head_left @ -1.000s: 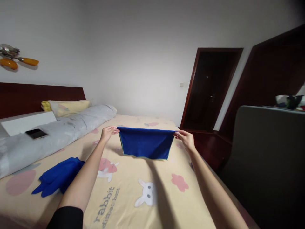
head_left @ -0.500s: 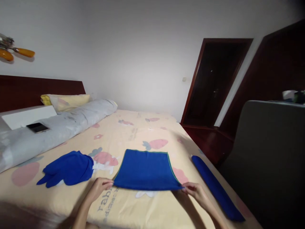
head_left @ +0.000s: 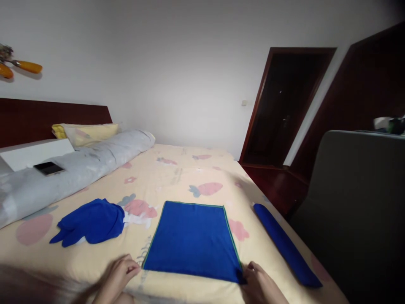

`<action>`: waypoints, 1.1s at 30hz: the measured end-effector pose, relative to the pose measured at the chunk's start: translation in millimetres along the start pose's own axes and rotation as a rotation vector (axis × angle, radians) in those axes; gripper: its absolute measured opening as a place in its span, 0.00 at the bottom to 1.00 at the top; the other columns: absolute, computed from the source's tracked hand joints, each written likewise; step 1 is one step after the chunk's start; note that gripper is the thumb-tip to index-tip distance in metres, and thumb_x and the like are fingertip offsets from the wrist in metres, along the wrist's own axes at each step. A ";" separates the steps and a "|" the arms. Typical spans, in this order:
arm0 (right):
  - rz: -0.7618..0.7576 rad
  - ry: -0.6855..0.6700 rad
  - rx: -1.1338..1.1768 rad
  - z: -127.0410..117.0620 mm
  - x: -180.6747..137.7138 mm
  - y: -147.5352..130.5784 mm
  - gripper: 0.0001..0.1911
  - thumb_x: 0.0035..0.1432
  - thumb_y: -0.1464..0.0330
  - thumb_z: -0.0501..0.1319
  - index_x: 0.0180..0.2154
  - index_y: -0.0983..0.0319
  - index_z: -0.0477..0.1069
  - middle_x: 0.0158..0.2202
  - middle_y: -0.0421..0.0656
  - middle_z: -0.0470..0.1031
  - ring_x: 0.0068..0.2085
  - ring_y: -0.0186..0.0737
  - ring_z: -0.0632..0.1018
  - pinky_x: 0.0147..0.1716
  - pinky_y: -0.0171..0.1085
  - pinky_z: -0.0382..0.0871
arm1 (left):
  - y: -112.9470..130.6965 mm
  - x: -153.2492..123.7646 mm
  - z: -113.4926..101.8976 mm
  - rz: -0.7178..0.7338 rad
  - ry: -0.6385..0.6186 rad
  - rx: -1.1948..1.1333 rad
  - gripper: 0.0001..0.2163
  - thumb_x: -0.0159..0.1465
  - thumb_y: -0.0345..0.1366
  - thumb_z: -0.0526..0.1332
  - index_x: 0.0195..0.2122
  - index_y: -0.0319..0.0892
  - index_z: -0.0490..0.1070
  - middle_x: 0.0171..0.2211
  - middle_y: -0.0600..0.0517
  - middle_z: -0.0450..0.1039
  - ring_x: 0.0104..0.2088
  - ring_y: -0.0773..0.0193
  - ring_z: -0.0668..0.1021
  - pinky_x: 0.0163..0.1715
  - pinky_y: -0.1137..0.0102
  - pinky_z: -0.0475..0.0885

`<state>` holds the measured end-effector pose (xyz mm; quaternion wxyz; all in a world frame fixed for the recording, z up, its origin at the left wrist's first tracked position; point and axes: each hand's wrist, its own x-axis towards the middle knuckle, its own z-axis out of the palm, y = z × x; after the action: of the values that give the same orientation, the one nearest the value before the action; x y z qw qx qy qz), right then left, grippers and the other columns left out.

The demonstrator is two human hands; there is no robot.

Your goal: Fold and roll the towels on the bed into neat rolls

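Observation:
A square blue cloth with green edging lies flat on the bed, its short side toward me. My left hand is just off its near left corner, fingers curled together, with no cloth visible in them. At the near right corner my right hand pinches the cloth's edge; its fingertips are partly hidden. To the left lies a crumpled blue cloth with a white tag. Along the bed's right edge rests a long, narrow folded blue cloth.
The bed has a cream sheet with radish prints. A grey rolled quilt runs along the left, with a phone on it and a white box behind. A dark chair back stands at the right.
The cloth's near edge has come down toward me and now lies flat, where it was raised and stretched between both hands. Both hands moved nearer, and the left fingers have left the corner.

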<state>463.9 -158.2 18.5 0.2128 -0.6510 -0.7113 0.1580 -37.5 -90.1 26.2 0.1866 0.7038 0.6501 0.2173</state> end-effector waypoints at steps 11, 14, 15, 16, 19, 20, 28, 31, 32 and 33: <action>-0.159 0.168 -0.104 101.4 80.8 -138.1 0.27 0.66 0.66 0.45 0.64 0.62 0.57 0.66 0.48 0.56 0.66 0.47 0.59 0.62 0.48 0.60 | 147.7 38.4 124.2 0.412 0.096 0.187 0.27 0.64 0.27 0.45 0.65 0.41 0.57 0.66 0.46 0.57 0.66 0.57 0.60 0.63 0.58 0.61; -0.118 0.090 -0.148 114.2 84.0 -138.7 0.28 0.67 0.62 0.44 0.66 0.62 0.53 0.67 0.47 0.51 0.67 0.48 0.55 0.64 0.51 0.54 | 137.6 41.6 143.9 0.342 0.086 0.325 0.25 0.69 0.35 0.44 0.67 0.41 0.52 0.67 0.46 0.53 0.67 0.54 0.58 0.63 0.53 0.59; -0.117 0.089 -0.162 114.7 82.4 -133.1 0.29 0.67 0.59 0.45 0.65 0.62 0.53 0.67 0.47 0.50 0.67 0.49 0.55 0.64 0.53 0.54 | 128.2 41.2 145.1 0.331 0.095 0.358 0.25 0.70 0.38 0.44 0.67 0.42 0.50 0.67 0.46 0.52 0.66 0.53 0.58 0.63 0.52 0.59; -0.120 0.097 -0.175 113.9 79.8 -125.4 0.30 0.67 0.55 0.45 0.65 0.61 0.53 0.67 0.47 0.50 0.67 0.50 0.55 0.64 0.54 0.54 | 117.6 40.4 144.1 0.326 0.103 0.384 0.25 0.70 0.42 0.43 0.68 0.43 0.49 0.67 0.46 0.52 0.66 0.53 0.58 0.63 0.51 0.59; -0.103 0.150 -0.208 106.8 69.2 -95.1 0.33 0.66 0.50 0.46 0.65 0.59 0.53 0.67 0.47 0.51 0.67 0.51 0.56 0.64 0.56 0.54 | 88.5 36.6 132.4 0.309 0.096 0.437 0.27 0.70 0.48 0.42 0.68 0.45 0.45 0.68 0.47 0.50 0.67 0.53 0.57 0.63 0.51 0.57; -0.088 0.168 -0.221 103.6 65.1 -84.2 0.33 0.66 0.50 0.46 0.65 0.59 0.53 0.67 0.47 0.51 0.67 0.51 0.56 0.64 0.56 0.54 | 81.3 35.1 126.9 0.303 0.091 0.447 0.27 0.70 0.49 0.42 0.68 0.46 0.44 0.68 0.48 0.49 0.67 0.53 0.57 0.63 0.50 0.56; 0.032 0.205 -0.299 87.9 29.9 -14.1 0.33 0.65 0.50 0.45 0.65 0.59 0.54 0.67 0.47 0.53 0.66 0.51 0.58 0.64 0.57 0.54 | 56.2 23.8 90.1 0.202 -0.002 0.508 0.30 0.68 0.52 0.41 0.68 0.44 0.48 0.69 0.49 0.45 0.68 0.55 0.54 0.65 0.51 0.51; 0.039 0.236 -0.322 85.2 26.7 -2.1 0.33 0.65 0.51 0.45 0.64 0.61 0.58 0.66 0.50 0.56 0.66 0.54 0.60 0.63 0.59 0.55 | 52.0 20.6 85.7 0.114 -0.033 0.537 0.30 0.68 0.50 0.44 0.67 0.42 0.51 0.68 0.47 0.47 0.68 0.53 0.55 0.65 0.50 0.51; 0.044 0.260 -0.329 83.4 29.1 -2.3 0.33 0.65 0.51 0.46 0.63 0.63 0.59 0.65 0.51 0.57 0.65 0.55 0.60 0.62 0.59 0.55 | 52.9 20.7 85.4 0.091 -0.020 0.546 0.29 0.68 0.48 0.45 0.67 0.42 0.52 0.68 0.46 0.48 0.67 0.52 0.55 0.64 0.49 0.50; 0.049 0.291 -0.332 81.1 33.5 -5.5 0.33 0.65 0.51 0.47 0.63 0.64 0.60 0.65 0.52 0.57 0.65 0.55 0.60 0.62 0.59 0.56 | 55.8 21.9 85.7 0.079 0.006 0.550 0.28 0.68 0.46 0.45 0.67 0.41 0.52 0.68 0.45 0.48 0.67 0.51 0.55 0.64 0.48 0.50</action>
<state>415.9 -121.2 -45.2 0.1990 -0.7100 -0.6735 -0.0517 57.4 -71.3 -13.7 -0.0220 0.7522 0.6572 0.0420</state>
